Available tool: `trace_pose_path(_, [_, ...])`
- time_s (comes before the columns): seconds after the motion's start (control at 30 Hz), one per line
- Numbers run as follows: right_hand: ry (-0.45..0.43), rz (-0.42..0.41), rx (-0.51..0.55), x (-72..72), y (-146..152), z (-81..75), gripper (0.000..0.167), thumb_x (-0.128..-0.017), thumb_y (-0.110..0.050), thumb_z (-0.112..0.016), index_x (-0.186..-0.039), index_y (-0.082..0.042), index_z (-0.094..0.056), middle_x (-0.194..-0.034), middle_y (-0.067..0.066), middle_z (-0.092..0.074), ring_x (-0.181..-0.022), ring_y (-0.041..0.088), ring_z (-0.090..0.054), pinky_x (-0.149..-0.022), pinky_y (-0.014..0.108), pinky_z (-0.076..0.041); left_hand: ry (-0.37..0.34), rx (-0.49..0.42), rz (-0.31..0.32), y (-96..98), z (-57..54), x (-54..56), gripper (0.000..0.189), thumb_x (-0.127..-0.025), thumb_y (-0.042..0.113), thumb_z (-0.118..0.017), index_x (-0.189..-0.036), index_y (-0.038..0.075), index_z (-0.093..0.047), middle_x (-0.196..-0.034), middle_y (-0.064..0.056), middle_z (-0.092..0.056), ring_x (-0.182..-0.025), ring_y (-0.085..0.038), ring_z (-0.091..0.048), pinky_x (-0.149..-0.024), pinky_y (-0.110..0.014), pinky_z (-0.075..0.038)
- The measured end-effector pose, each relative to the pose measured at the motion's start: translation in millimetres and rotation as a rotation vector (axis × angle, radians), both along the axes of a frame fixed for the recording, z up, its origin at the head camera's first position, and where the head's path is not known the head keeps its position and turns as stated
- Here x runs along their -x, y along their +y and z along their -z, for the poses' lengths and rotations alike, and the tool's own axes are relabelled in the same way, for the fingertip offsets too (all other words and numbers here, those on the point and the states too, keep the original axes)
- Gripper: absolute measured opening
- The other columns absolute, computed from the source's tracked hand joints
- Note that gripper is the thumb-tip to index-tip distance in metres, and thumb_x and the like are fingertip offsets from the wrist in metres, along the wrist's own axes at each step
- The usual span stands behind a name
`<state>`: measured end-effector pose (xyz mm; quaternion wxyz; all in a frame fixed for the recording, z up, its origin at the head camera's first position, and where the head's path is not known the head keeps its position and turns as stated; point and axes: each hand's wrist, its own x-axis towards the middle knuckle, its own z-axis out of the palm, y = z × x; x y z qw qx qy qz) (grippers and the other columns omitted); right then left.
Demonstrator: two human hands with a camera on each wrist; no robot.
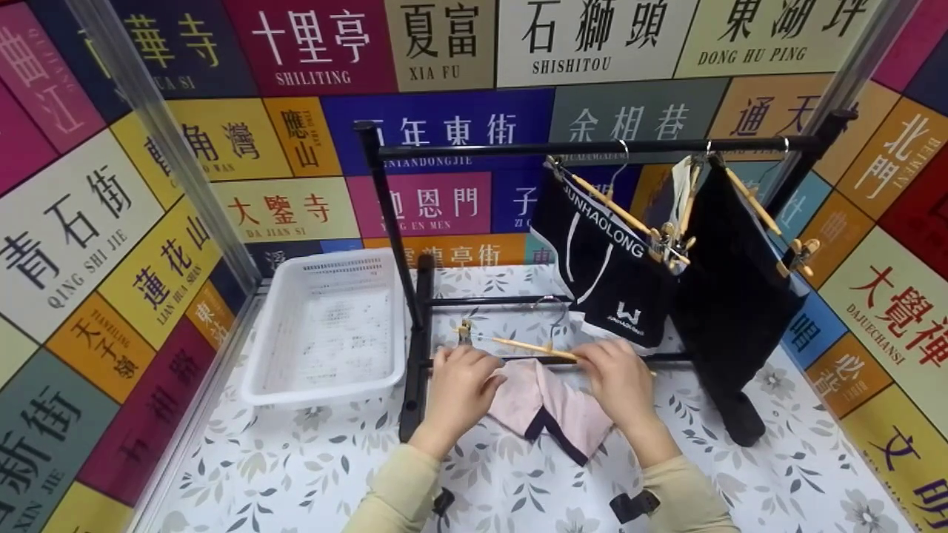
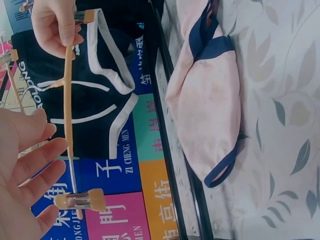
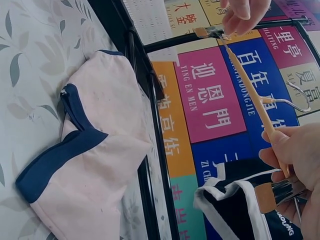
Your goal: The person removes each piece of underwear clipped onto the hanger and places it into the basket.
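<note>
My right hand [image 1: 618, 381] grips a wooden clip hanger [image 1: 522, 345] near its right end, holding it above the table. In the right wrist view, the thumb and fingers close round the bar beside the right clip [image 3: 282, 194]. Near the other end, my left hand [image 1: 461, 389] has its fingers loosely extended by the left clip [image 2: 82, 201]; whether they touch the bar cannot be told. The hanger's metal hook [image 3: 300, 102] points away from me. Below lies a pair of pink underpants with navy trim [image 1: 529, 396], crumpled on the table and apart from both hands.
A black clothes rack [image 1: 503, 150] stands ahead, with low crossbars. Black boxer briefs with white lettering [image 1: 592, 259] and another black garment [image 1: 740, 296] hang from it on clip hangers. To the left sits a white plastic basket [image 1: 255, 370] on the leaf-patterned table [image 1: 296, 474].
</note>
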<state>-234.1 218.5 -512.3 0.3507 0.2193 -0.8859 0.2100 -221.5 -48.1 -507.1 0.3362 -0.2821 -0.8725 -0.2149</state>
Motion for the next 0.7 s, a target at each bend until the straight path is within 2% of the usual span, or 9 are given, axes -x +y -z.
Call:
trace_pose_path(0.2, [-0.028,0.027,0.009,-0.2,6.3,0.6,0.019,-0.079,-0.008,-0.081,-0.096,-0.015,-0.075,-0.092,0.002,-0.071,-0.084,0.028,-0.059,-0.068,0.043,-0.049,-0.036,0.024,0.014,8.3,9.7,-0.8,0.016,-0.082,0.023,-0.079,-0.096,0.018,-0.074,-0.093,0.005,-0.071,-0.091,-0.019,-0.061,-0.083,-0.043,-0.039])
trace_pose_path(0.4, [-0.024,0.041,0.033,-0.7,10.4,0.3,0.02,-0.078,-0.007,-0.081,-0.096,-0.014,-0.075,-0.092,0.002,-0.071,-0.084,0.028,-0.059,-0.068,0.042,-0.05,-0.104,0.066,0.002,15.3,20.5,-0.1,0.018,-0.08,0.024,-0.08,-0.097,0.018,-0.073,-0.093,0.004,-0.07,-0.091,-0.02,-0.062,-0.084,-0.044,-0.041])
trace_pose_path(0.7, [-0.024,0.058,0.041,0.3,16.9,0.9,0.019,-0.079,-0.007,-0.081,-0.095,-0.014,-0.075,-0.091,0.002,-0.071,-0.082,0.028,-0.058,-0.066,0.042,-0.049,-0.163,0.127,0.002,30.8,29.8,2.4,0.024,-0.081,0.03,-0.078,-0.102,0.019,-0.073,-0.098,0.004,-0.07,-0.095,-0.02,-0.061,-0.083,-0.043,-0.041])
